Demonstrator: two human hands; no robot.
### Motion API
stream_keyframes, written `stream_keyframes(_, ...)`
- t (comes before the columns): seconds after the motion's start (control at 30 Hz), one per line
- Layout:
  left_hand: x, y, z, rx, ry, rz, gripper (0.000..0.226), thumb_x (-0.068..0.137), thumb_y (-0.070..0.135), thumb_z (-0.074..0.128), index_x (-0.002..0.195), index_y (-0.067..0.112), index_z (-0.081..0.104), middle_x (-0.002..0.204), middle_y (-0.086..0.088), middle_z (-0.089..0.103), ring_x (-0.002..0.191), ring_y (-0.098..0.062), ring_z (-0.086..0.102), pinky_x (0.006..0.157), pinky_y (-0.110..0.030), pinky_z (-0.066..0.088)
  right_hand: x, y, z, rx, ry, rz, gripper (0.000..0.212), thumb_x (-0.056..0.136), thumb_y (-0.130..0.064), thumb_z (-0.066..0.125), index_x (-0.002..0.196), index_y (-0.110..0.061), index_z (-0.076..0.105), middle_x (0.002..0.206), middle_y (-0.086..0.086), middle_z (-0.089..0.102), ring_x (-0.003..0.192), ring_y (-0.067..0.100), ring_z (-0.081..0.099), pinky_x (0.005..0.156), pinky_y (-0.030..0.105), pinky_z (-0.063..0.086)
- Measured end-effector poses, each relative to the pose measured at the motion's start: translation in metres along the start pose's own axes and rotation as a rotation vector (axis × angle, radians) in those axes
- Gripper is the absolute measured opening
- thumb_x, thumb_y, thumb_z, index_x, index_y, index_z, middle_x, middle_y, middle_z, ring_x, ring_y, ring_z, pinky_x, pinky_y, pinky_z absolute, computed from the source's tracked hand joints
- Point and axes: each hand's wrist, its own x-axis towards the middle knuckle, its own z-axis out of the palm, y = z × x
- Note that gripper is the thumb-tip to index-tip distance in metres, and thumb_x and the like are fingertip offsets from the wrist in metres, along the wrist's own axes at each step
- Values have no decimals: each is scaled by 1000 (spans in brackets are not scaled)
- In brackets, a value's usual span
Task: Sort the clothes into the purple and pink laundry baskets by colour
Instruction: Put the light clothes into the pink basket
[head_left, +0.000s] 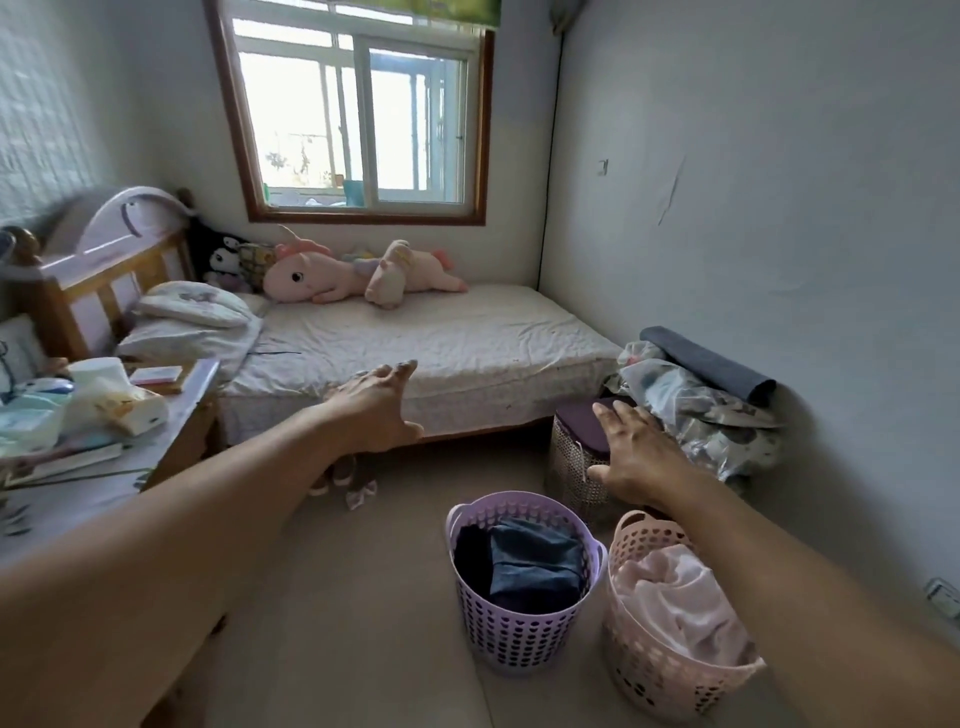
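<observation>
While both arms reach forward over the floor (363, 597): left hand (375, 410) out in front of the bed (415, 338), fingers straight and spread, thumb apart, holding nothing and touching nothing. Right hand (636, 457) likewise flat and spread, palm down, empty, held above a woven hamper (569, 467) with a dark purple lid; contact with the lid cannot be told. Two baskets on the floor, side by side and just touching: purple basket (519, 634) on the left, pink basket (644, 670) on the right, both below the right forearm. Dark clothes (530, 566), blue and near-black, piled inside the purple one; exact count hidden by folds. Pale pink clothes (680, 603) heaped inside the pink one, rising past the rim; count likewise unclear. No loose garments on the mattress. One bundle of patterned bedding (701, 410) against the right wall beside the hamper, with one grey roll (711, 364) on top. Two pink plush toys (358, 275) lying at the far edge of the bed under the window (358, 114), one black-and-white plush (223, 260) beside them, two pillows (192, 317) at the head. One cluttered desk (78, 415) at the left.
</observation>
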Motion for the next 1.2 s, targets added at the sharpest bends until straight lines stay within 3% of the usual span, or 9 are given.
stream_keyframes(0.13, -8, -13, 5, 5, 0, -48, 90, 86, 45, 62, 153, 27, 4, 158, -1, 17, 144, -24, 20, 114, -43, 27, 6, -28, 4, -11, -5, -80, 84, 90, -43, 56, 153, -23, 3, 161, 4, -1, 148, 25, 2, 118, 42, 17)
stream_keyframes(0.43, -10, -33, 42, -16, -71, -200, 89, 88, 44, 60, 152, 30, 1, 160, 1, 12, 146, -21, 13, 115, -49, 13, 38, -61, 32, -10, -86, -172, 84, 91, -43, 56, 153, -25, 1, 161, 3, -2, 148, 23, -1, 118, 42, 14)
stream_keyframes(0.6, 5, -62, 59, -37, -108, -251, 88, 88, 42, 61, 152, 31, 1, 159, 1, 12, 146, -21, 12, 115, -49, 12, 73, -101, 54, -36, -119, -228, 85, 90, -43, 57, 153, -25, 2, 161, 4, 0, 148, 23, 0, 119, 41, 15)
stream_keyframes(1.2, 197, -255, 100, -29, -245, -281, 85, 89, 49, 55, 152, 30, 2, 160, 0, 9, 147, -21, 11, 115, -48, 14, 278, -264, 127, -23, -242, -226, 84, 91, -42, 55, 153, -26, 1, 160, 7, -5, 148, 23, -4, 118, 40, 12)
